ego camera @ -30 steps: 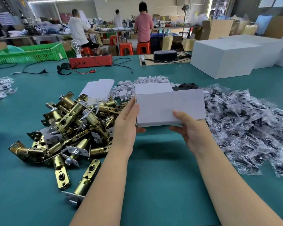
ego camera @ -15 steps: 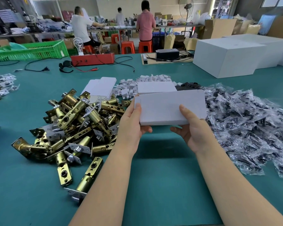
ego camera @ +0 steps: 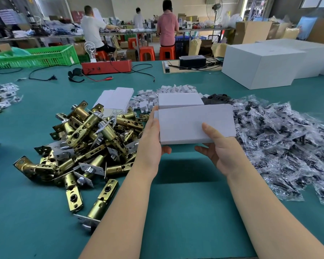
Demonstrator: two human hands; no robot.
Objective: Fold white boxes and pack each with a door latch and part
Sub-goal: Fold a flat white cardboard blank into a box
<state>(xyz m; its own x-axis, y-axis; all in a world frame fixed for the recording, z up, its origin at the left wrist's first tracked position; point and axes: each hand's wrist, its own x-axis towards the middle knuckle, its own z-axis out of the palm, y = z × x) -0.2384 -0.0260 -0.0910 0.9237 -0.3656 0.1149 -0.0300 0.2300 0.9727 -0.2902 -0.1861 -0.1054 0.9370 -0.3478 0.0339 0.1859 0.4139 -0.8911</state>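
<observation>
I hold a small white box above the green table, between both hands. My left hand grips its left end, fingers along the side and the thumb below. My right hand holds its lower right part, thumb on the top face and fingers underneath. A pile of brass door latches lies to the left. A heap of small parts in clear bags lies to the right. Behind the box sit another white box and flat white box blanks.
Small white cardboard pieces and black parts lie behind the boxes. Farther back are a red device with cables, a green crate and large white cartons. People work at a far bench.
The box has stayed between my hands and tilted slightly. My right thumb has slid further onto its top face.
</observation>
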